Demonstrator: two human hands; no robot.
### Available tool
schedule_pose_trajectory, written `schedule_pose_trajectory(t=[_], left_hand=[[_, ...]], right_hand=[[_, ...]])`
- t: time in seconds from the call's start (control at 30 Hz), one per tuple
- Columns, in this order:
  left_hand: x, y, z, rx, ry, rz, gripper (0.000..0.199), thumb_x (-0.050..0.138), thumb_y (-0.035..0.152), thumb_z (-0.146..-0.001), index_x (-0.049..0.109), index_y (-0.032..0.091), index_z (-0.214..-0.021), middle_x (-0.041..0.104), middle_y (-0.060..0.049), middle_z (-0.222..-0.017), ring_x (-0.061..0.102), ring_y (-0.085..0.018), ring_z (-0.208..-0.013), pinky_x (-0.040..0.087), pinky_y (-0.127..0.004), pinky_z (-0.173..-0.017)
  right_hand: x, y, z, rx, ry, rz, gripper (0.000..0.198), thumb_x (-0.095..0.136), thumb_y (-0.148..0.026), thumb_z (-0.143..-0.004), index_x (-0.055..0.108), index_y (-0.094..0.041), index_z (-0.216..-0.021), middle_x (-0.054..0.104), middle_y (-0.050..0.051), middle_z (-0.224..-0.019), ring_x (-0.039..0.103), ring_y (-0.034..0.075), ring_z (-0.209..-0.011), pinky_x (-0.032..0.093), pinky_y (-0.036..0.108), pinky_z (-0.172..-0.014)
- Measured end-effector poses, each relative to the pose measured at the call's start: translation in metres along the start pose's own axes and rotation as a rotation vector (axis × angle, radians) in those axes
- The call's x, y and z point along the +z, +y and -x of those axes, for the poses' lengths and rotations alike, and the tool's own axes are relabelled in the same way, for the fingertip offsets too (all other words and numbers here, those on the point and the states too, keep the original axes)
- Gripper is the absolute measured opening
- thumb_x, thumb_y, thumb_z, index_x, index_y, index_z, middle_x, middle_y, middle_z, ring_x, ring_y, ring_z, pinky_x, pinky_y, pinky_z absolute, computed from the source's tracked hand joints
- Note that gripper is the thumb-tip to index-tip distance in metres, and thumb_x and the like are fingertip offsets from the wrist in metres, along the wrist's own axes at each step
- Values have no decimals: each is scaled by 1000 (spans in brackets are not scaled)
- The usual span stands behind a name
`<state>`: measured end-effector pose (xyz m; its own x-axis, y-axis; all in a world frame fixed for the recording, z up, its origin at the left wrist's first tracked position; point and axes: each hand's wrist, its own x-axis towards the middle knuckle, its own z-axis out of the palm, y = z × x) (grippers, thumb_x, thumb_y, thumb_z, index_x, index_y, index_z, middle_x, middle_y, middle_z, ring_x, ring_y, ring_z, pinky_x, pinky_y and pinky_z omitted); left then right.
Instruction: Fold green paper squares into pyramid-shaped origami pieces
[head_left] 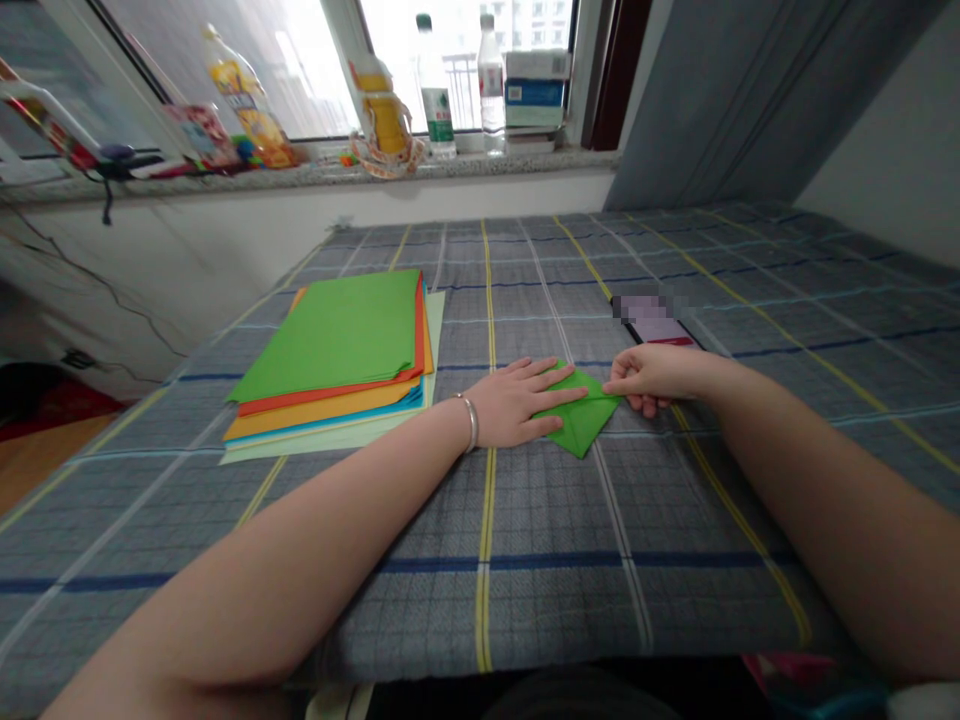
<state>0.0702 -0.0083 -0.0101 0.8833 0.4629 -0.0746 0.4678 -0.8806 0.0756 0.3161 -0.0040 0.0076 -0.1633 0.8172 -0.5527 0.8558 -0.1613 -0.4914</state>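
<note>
A folded piece of green paper [581, 436] lies on the plaid cloth in front of me, its creases showing near the middle. Flat across its left part rests my left hand [517, 403], fingers spread, with a silver bangle at the wrist. At the paper's right corner, my right hand [637, 380] pinches the tip between thumb and forefinger, the other fingers curled under. My left hand hides the left side of the paper.
To the left sits a stack of coloured paper [337, 335], green on top. A phone [652, 320] lies just beyond my right hand. Bottles [436, 100], boxes [534, 92] and a yellow container [386, 115] line the windowsill [525, 162]. A grey curtain [705, 110] hangs at right.
</note>
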Motion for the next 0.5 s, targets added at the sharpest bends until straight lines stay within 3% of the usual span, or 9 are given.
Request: schedule_pose_trajectory(t=[0.2, 0.5], left_hand=[[0, 0, 0, 0, -11, 3, 53, 33, 44, -101, 26, 30, -152, 16, -3, -162, 14, -27, -149, 16, -50, -119], [4, -4, -2, 14, -6, -5, 54, 32, 44, -101, 25, 29, -152, 16, -4, -162, 13, -28, -150, 16, -53, -119]], right_hand=[[-5, 6, -4, 20, 4, 53, 29, 67, -42, -80, 51, -21, -69, 58, -2, -53, 54, 10, -43, 32, 22, -41], [-9, 6, 2, 43, 14, 135, 21, 62, -33, -85, 51, -21, -72, 56, -3, -52, 53, 10, -43, 32, 22, -42]])
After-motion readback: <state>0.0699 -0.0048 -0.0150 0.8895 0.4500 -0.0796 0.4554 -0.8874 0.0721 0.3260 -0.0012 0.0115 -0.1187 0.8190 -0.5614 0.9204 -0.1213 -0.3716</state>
